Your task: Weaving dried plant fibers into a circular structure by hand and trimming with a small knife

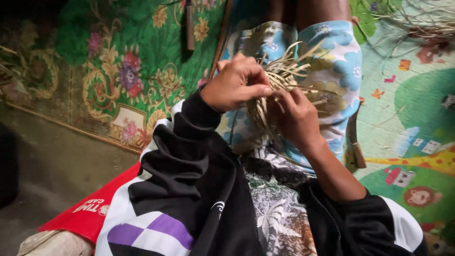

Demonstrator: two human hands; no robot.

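A bundle of dry straw-coloured fibre strips [284, 78] rests over my lap, on blue flowered shorts [341, 61]. My left hand [234, 83] grips the strips from the left, thumb pressed against them. Just below and to the right, my right hand [296, 116] pinches strands where they bunch together. Loose strip ends fan out up and to the right. Where the strips cross under my fingers is hidden. Black sleeves with white and purple patches cover both my arms.
A green flowered mat [137, 61] lies to the left, a colourful cartoon play mat [407, 118] to the right. More loose dry fibres [417, 23] lie at the top right. A red cloth [95, 208] sits by my left elbow, bare floor [52, 156] beyond.
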